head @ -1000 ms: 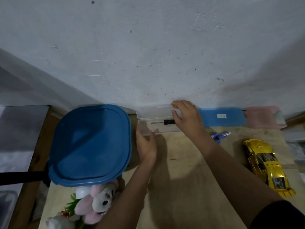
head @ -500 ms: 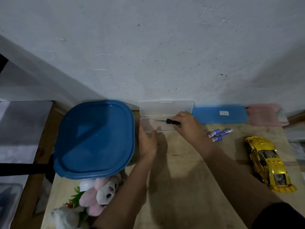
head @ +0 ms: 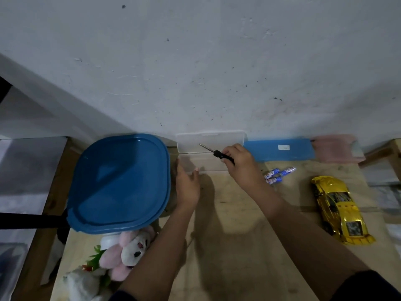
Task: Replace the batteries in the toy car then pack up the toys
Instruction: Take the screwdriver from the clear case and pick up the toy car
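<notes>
Nothing legible anywhere. The white sticker (head: 283,147) on the blue flat case (head: 301,153), at the far edge of the table (head: 238,246) against the wall (head: 217,72), has print too small to read. The three batteries (head: 278,175), on the table just in front of the case, have blue-and-white wrappers with dark lettering, but it is blurred and neither brand nor size can be made out.

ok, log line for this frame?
phase: tool pickup | right hand: holds screwdriver above open clear case | left hand: open, at case's front-left corner | batteries, yellow toy car: on table, untouched
</notes>
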